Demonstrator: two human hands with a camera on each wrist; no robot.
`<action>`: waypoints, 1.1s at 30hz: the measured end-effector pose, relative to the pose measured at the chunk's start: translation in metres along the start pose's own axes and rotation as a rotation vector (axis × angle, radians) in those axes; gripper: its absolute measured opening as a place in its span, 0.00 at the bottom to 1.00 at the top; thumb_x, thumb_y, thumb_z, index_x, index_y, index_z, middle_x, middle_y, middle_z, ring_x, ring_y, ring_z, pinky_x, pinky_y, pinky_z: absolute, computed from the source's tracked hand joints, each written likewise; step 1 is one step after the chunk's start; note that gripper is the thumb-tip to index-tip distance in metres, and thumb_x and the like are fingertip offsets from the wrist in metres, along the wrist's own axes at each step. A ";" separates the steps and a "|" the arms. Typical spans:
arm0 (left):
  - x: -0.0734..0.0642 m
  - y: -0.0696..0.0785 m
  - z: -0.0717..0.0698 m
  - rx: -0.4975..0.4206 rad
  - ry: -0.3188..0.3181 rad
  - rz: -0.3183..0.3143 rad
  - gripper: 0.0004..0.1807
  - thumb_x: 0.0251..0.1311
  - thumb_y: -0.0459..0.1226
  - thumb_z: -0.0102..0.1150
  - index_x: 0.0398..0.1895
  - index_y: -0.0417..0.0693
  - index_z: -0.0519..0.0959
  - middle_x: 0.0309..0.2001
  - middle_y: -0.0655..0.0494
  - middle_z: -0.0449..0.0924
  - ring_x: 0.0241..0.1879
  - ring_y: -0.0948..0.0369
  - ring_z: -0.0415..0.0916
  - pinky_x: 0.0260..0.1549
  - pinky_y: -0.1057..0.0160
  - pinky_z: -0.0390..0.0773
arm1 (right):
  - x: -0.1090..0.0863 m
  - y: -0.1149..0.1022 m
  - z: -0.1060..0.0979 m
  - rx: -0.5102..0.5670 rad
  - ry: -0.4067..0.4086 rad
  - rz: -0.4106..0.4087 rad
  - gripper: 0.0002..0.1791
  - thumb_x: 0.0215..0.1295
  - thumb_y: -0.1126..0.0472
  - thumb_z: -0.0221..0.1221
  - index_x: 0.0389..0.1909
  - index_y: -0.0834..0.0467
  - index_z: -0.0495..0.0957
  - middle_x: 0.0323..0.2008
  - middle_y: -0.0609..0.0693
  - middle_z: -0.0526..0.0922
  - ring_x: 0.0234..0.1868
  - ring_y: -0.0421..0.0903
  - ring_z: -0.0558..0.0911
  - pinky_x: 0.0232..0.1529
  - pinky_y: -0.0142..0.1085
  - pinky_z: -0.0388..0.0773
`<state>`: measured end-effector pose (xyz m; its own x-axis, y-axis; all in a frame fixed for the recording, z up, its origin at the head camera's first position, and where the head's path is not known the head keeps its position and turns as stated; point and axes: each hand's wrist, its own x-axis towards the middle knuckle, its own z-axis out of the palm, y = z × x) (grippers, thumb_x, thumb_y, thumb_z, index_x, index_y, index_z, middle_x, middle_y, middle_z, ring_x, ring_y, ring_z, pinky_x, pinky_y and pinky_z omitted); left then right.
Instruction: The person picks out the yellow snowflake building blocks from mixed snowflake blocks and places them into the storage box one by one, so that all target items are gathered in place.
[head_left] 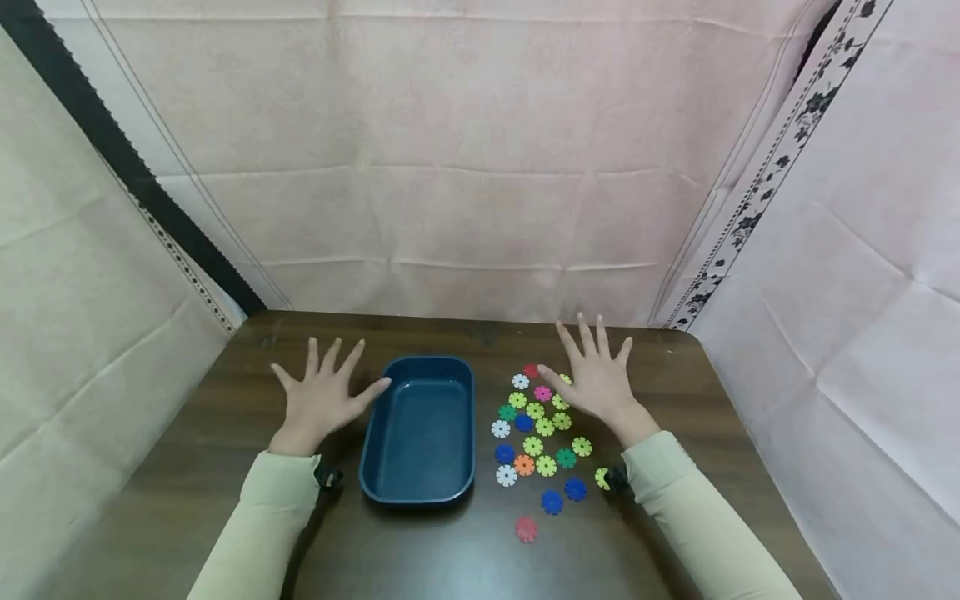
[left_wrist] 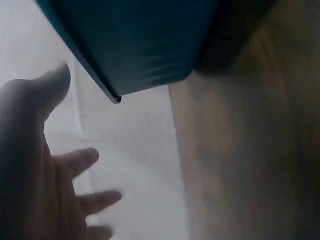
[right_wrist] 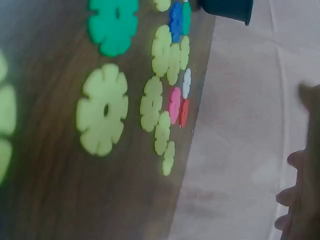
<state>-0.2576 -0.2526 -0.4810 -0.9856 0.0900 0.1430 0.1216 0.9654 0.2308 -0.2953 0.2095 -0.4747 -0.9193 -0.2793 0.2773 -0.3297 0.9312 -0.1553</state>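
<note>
A dark blue-green tray (head_left: pixel 423 500) stands on the table, its inside bare. Just left of it my left hand (head_left: pixel 318 400) is spread with straight fingers, the thumb tip by the tray's left rim; the left wrist view shows thumb and tray (left_wrist: pixel 145 50) apart. Right of the tray lie several flower-shaped plastic discs in yellow-green, white, blue, green, pink, red and orange, among them an orange disc (head_left: pixel 524 465) and a blue disc (head_left: pixel 552 502). Over their far right side my right hand (head_left: pixel 600 383) is spread and holds nothing. A yellow-green disc (right_wrist: pixel 102 110) shows large in the right wrist view.
The dark wooden table (head_left: pixel 225 500) ends at a pale cloth wall (head_left: pixel 480 208) behind, with cloth at both sides too. A red disc (head_left: pixel 526 529) lies nearest the front, apart from the others. Another yellow-green disc (head_left: pixel 602 478) is beside my right wrist.
</note>
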 end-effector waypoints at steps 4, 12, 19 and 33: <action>0.006 -0.007 0.014 -0.459 -0.151 0.043 0.45 0.71 0.65 0.43 0.82 0.52 0.48 0.77 0.41 0.54 0.76 0.38 0.47 0.65 0.26 0.45 | 0.009 0.015 0.006 0.260 -0.056 -0.025 0.34 0.77 0.45 0.49 0.74 0.64 0.63 0.71 0.65 0.66 0.71 0.64 0.64 0.67 0.63 0.60; 0.012 -0.014 0.050 -1.169 -0.298 0.015 0.37 0.74 0.50 0.53 0.81 0.54 0.54 0.78 0.51 0.54 0.77 0.50 0.48 0.72 0.40 0.48 | 0.023 0.039 0.020 0.462 -0.304 0.086 0.21 0.71 0.54 0.61 0.56 0.67 0.79 0.49 0.60 0.83 0.48 0.55 0.82 0.51 0.52 0.78; 0.012 -0.005 0.059 -1.352 -0.273 0.013 0.31 0.73 0.45 0.55 0.77 0.58 0.62 0.78 0.56 0.55 0.74 0.53 0.56 0.62 0.59 0.71 | 0.026 0.034 0.035 0.467 -0.321 0.150 0.19 0.67 0.56 0.65 0.51 0.67 0.78 0.46 0.61 0.79 0.46 0.56 0.78 0.50 0.52 0.75; 0.003 -0.004 0.065 -1.388 -0.269 0.060 0.31 0.76 0.44 0.51 0.79 0.58 0.59 0.77 0.52 0.56 0.73 0.49 0.58 0.56 0.64 0.75 | 0.041 0.013 0.024 0.626 -0.258 0.250 0.08 0.69 0.63 0.62 0.43 0.65 0.80 0.37 0.58 0.83 0.32 0.51 0.83 0.37 0.45 0.82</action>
<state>-0.2690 -0.2402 -0.5437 -0.9478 0.3166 0.0374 0.0230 -0.0491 0.9985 -0.3424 0.2047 -0.4882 -0.9792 -0.1942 -0.0583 -0.0933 0.6871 -0.7205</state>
